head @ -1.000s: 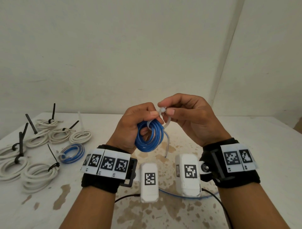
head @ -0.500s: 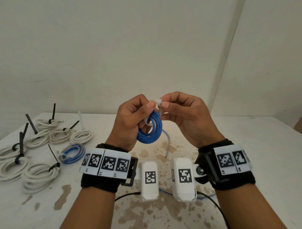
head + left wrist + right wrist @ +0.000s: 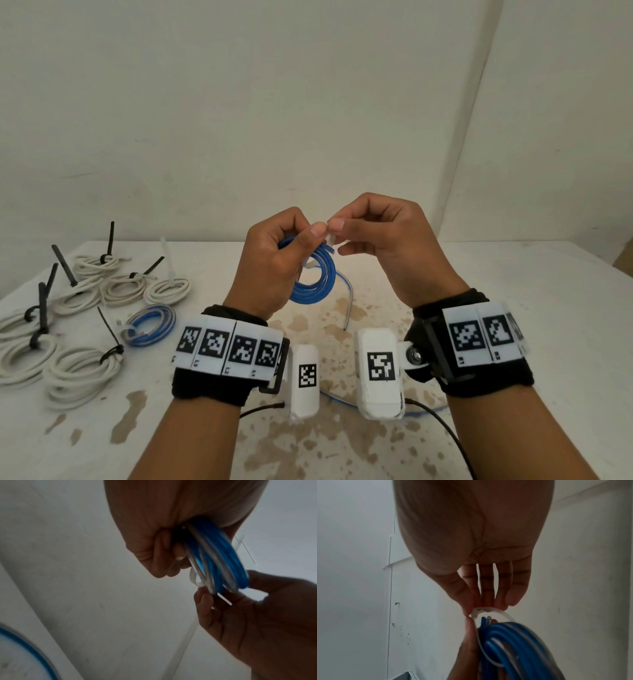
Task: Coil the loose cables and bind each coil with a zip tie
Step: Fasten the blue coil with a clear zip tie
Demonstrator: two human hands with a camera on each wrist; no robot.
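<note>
A coil of blue and white cable [image 3: 317,284] hangs above the table in my left hand [image 3: 274,257], whose fingers curl round it [image 3: 214,555]. A clear white zip tie [image 3: 488,613] loops around the coil's top strands [image 3: 510,642]. My right hand [image 3: 376,236] pinches the zip tie [image 3: 331,238] between thumb and fingertips, right against my left thumb. The coil's free end [image 3: 347,308] dangles toward the table. In the left wrist view the tie [image 3: 193,577] shows as a white loop beside the cable.
On the table's left lie several white cable coils [image 3: 78,373] bound with black ties, and one bound blue and white coil [image 3: 150,323]. A loose blue cable [image 3: 342,399] runs on the stained table [image 3: 342,445] under my wrists. Walls meet behind.
Both hands have risen slightly with the coil and come closer together. The right fingers have shifted their pinch on the zip tie at the coil's top.
</note>
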